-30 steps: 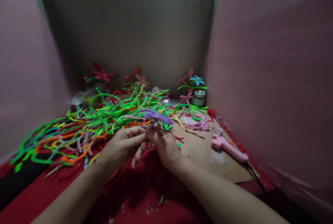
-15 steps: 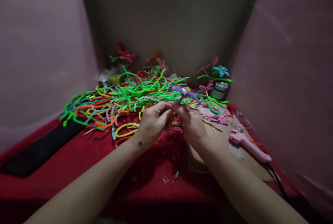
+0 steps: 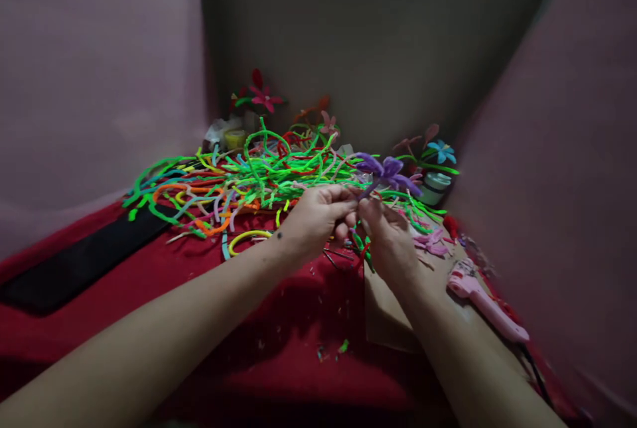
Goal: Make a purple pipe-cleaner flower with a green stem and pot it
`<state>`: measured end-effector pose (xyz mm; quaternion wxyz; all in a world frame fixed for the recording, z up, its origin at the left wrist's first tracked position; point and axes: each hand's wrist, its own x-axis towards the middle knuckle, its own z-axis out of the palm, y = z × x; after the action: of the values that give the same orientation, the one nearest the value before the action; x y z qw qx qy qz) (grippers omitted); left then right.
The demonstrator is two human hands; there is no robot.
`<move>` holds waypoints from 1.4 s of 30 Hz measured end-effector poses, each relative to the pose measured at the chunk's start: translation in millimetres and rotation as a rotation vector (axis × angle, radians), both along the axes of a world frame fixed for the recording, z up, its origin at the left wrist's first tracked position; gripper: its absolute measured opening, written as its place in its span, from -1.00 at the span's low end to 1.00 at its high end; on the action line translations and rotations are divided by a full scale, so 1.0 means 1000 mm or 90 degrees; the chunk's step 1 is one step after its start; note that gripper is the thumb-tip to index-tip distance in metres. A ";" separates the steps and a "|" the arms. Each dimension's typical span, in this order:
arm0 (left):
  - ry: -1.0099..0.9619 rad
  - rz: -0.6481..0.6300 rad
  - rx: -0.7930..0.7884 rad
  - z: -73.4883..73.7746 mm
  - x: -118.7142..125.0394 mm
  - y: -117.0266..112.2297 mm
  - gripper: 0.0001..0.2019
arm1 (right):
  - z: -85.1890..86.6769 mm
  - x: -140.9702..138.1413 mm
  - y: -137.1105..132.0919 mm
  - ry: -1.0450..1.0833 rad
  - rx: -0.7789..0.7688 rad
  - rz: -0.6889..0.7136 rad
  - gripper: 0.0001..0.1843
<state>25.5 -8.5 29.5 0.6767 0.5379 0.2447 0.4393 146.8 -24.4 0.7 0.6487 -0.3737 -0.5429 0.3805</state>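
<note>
red cloth (image 3: pixel 239 328) nearest | left hand (image 3: pixel 318 215) palm-in, fingertips pinching the stem of the purple pipe-cleaner flower (image 3: pixel 385 169) | right hand (image 3: pixel 393 245) pinching same stem lower, flower held just above both hands | pink glue gun (image 3: pixel 485 302) right | pipe-cleaner pile (image 3: pixel 249 179) behind
</note>
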 end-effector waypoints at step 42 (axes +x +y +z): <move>0.406 0.270 0.531 -0.048 0.005 0.012 -0.86 | -0.025 0.000 -0.003 0.013 0.012 -0.051 -0.78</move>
<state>30.0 3.1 -18.7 0.1967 0.8047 0.3455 0.4409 146.7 -27.7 -24.8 0.6723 -0.3851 -0.5243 0.3532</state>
